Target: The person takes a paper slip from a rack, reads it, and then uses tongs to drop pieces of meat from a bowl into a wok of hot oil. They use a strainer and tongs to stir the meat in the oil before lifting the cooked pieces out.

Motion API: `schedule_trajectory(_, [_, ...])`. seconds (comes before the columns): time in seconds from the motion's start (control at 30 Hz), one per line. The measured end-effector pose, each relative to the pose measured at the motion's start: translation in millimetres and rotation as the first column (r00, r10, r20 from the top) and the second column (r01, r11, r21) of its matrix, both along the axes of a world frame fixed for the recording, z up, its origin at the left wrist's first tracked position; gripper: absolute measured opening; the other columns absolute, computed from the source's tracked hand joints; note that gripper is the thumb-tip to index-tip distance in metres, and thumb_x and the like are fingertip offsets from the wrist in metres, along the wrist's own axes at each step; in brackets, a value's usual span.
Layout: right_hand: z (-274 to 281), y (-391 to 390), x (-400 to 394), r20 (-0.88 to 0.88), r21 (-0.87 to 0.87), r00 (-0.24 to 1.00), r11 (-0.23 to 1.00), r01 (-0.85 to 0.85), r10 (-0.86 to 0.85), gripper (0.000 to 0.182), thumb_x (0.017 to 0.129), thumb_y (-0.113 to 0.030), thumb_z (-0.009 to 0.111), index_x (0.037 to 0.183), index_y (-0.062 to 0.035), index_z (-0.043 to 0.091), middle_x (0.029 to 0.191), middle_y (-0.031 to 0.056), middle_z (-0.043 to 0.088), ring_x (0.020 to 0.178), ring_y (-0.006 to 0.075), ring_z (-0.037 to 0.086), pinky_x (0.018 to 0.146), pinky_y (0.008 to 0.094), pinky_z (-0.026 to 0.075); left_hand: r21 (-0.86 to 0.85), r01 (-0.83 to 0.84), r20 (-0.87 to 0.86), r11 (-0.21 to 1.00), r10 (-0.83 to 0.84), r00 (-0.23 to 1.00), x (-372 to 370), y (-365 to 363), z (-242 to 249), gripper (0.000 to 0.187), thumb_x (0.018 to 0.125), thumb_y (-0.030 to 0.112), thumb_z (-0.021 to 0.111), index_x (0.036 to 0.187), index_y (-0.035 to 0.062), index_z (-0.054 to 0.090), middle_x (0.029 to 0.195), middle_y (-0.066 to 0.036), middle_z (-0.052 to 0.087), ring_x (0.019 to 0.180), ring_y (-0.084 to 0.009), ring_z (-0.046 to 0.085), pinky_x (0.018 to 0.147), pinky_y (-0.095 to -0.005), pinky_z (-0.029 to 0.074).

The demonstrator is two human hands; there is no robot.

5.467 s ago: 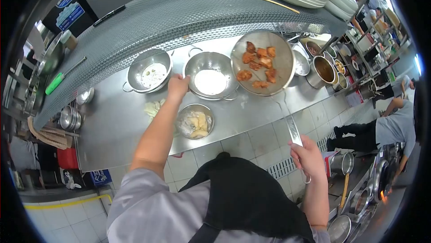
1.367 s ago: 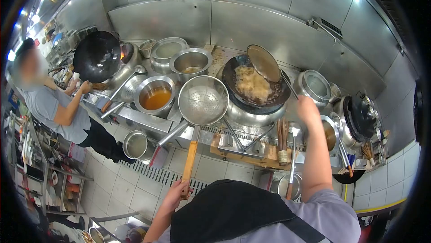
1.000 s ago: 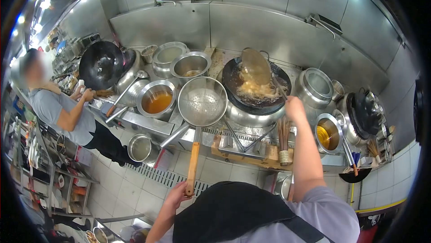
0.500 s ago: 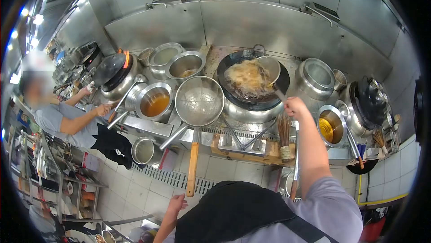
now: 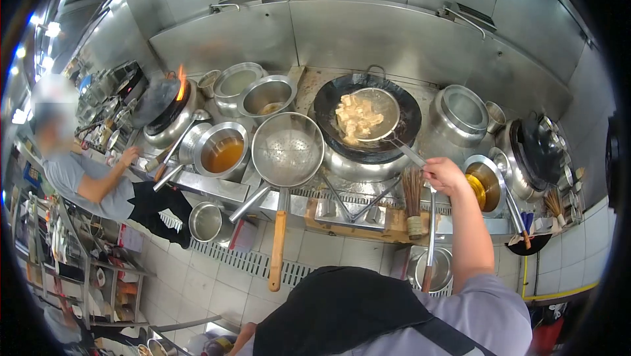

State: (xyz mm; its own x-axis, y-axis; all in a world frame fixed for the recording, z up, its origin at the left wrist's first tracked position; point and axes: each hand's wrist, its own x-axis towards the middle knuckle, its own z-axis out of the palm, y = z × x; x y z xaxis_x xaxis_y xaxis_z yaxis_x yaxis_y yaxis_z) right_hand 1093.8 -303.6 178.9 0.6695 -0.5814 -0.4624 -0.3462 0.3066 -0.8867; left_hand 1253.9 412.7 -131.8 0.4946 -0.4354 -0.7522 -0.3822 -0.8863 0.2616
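My right hand [image 5: 444, 176] is closed around the handle of a round strainer [image 5: 392, 118]. Pale golden pieces of fried food [image 5: 358, 117] lie in and over the strainer's left side, above the dark wok [image 5: 409, 134] on the burner. Of my left arm only a patch of skin shows by the apron at the bottom edge; its fingers are hidden. A large perforated strainer with a wooden handle [image 5: 288, 149] rests left of the wok. Below the wok stands a bamboo brush [image 5: 413, 208], near a long-handled tool [image 5: 430, 244].
A pot of amber liquid [image 5: 225, 157] stands at left, a pot of yellow oil [image 5: 486, 185] at right. Steel pots [image 5: 269, 95] line the back. A co-worker [image 5: 98, 178] stands at far left by a wok with a flame [image 5: 181, 83].
My right hand has drawn back toward me and right, and the strainer now carries fried pieces; the foaming has gone. My left hand has withdrawn toward my body. The co-worker's arm has shifted.
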Motion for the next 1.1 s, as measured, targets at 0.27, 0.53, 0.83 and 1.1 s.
schedule_trajectory(0.27, [14.6,-15.5,-13.0,-0.205,-0.551,0.972,0.834,-0.015,-0.118,0.016,0.087,-0.009,0.052,0.075,0.0002,0.059,0.056,0.0069,0.053,0.042,0.0166,0.047,0.040,0.0323,0.036,-0.013,0.106,0.014,0.994,-0.106,0.994,12.0,-16.8,-6.1,0.024,0.083,0.029,0.057,0.092,0.0084,0.064,0.086,-0.016,0.069,0.087,-0.0348,0.066,0.074,-0.0452,0.053])
schedule_trajectory(0.53, [79.6,-10.8,2.0,-0.311,-0.926,0.940,0.268,-0.266,-0.138,0.026,0.087,-0.013,0.055,0.104,0.0043,0.065,0.095,0.0292,0.064,0.095,0.0443,0.062,0.083,0.0436,0.049,-0.025,-0.086,0.116,0.996,0.088,0.989,35.1,-47.8,23.6,0.018,0.080,0.024,0.060,0.085,0.0077,0.062,0.081,-0.014,0.068,0.086,-0.0332,0.066,0.072,-0.0444,0.054])
schedule_trajectory(0.83, [63.7,7.5,63.7,-0.635,-0.764,0.727,0.356,-0.538,-0.263,0.026,0.085,-0.008,0.051,0.101,0.0013,0.069,0.104,0.0252,0.067,0.101,0.0404,0.064,0.089,0.0470,0.050,-0.002,0.163,0.008,0.987,-0.163,0.987,24.0,-16.5,-13.0,0.016,0.081,0.021,0.060,0.089,0.0079,0.063,0.083,-0.014,0.068,0.087,-0.0333,0.067,0.072,-0.0440,0.054])
schedule_trajectory(1.1, [131.4,37.0,45.5,-0.518,-0.855,0.787,0.238,-0.461,-0.336,0.024,0.086,-0.010,0.051,0.100,-0.0027,0.068,0.101,0.0243,0.067,0.101,0.0397,0.063,0.087,0.0478,0.050,0.025,0.303,0.118,0.953,-0.303,0.946,30.1,-16.4,-18.5,0.019,0.084,0.023,0.059,0.094,0.0083,0.066,0.088,-0.016,0.069,0.089,-0.0355,0.067,0.077,-0.0454,0.054])
